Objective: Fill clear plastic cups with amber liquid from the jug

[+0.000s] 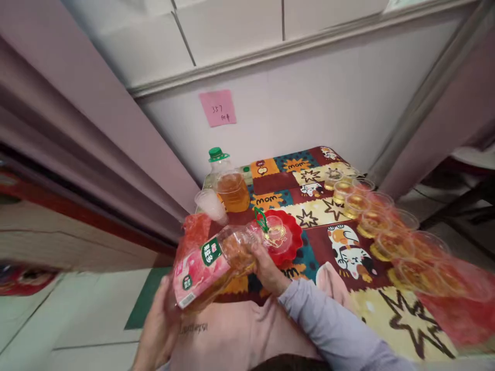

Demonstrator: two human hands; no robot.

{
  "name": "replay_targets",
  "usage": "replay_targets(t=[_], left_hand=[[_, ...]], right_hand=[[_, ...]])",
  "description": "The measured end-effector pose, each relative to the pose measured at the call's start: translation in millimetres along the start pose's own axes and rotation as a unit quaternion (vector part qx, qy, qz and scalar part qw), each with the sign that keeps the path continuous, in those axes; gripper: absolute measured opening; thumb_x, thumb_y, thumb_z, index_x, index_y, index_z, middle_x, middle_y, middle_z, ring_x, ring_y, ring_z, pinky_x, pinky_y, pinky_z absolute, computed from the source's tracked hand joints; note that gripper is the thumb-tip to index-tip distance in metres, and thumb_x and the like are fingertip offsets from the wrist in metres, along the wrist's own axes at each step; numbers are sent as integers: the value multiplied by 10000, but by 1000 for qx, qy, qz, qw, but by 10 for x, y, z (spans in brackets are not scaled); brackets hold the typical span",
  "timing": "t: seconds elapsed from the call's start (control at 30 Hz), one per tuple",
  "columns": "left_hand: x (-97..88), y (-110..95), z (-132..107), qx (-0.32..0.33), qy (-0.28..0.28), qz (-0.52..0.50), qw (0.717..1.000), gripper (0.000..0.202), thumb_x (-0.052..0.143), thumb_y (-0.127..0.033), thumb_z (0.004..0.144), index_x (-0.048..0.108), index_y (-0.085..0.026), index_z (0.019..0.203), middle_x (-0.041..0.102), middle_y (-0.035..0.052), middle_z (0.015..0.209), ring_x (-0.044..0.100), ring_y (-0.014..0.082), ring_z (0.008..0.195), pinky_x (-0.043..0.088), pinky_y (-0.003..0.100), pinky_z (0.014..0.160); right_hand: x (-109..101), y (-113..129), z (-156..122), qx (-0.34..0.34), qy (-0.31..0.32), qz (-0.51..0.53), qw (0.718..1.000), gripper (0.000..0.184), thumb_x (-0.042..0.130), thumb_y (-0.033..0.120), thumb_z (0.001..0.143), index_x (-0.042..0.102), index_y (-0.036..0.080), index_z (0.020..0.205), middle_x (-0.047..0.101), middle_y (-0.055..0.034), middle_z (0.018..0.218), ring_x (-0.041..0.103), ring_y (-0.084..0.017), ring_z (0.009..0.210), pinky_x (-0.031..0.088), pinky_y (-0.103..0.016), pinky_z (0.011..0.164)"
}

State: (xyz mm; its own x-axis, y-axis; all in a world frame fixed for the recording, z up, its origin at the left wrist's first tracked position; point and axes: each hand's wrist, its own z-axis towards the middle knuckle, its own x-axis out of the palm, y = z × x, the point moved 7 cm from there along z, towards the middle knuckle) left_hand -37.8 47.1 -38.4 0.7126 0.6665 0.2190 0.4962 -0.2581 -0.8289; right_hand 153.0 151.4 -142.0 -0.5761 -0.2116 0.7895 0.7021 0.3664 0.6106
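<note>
A large clear juice bottle (pixel 204 263) with a pink label and amber liquid lies tilted between my hands, its neck end toward a red scalloped plate (pixel 296 242). My right hand (pixel 266 265) is closed around the bottle near its neck. At the base, my left hand (pixel 157 322) supports the bottle, its fingers partly hidden behind it. On the plate stands a clear plastic cup (pixel 275 226), close to the bottle's neck. A green leaf-shaped piece (pixel 261 220) shows at the plate's edge. The bottle's mouth is blurred, so I cannot tell whether it is capped.
Behind the bottle are a stack of clear cups (pixel 211 203), a jug of amber liquid (pixel 234 193) and a green-capped bottle (pixel 219 161). Several filled cups (pixel 386 221) line the right side of the patterned table (pixel 309 263). A pink note (pixel 218 108) hangs on the wall.
</note>
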Motion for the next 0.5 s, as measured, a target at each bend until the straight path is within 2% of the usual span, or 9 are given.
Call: replay_targets(t=[0.13,0.3,0.5], left_hand=[[-11,-21,12,14,-2,1,1000,504,726,-438,937,745,-193,1377,818,96,1274,736,366,1270,623,470,1069],[37,-63,-16,23,-12,8,1000,507,728,-431,936,743,-188,1381,840,93,1200,744,373,1253,628,485,1063],[111,-79,-30,23,14,1,1000,419,756,-429,920,792,-209,1275,846,74,1186,729,371,1285,627,464,1066]], right_hand=[[28,36,-17,12,-3,2,1000,833,756,680,904,436,349,1599,686,-101,1477,792,-302,1065,711,-399,634],[66,90,-20,23,-6,7,1000,854,774,713,866,496,288,1552,726,-125,1400,804,-308,1005,715,-430,637],[48,81,0,18,-10,22,1000,859,788,704,866,471,286,1547,739,-131,1375,808,-307,972,698,-407,603]])
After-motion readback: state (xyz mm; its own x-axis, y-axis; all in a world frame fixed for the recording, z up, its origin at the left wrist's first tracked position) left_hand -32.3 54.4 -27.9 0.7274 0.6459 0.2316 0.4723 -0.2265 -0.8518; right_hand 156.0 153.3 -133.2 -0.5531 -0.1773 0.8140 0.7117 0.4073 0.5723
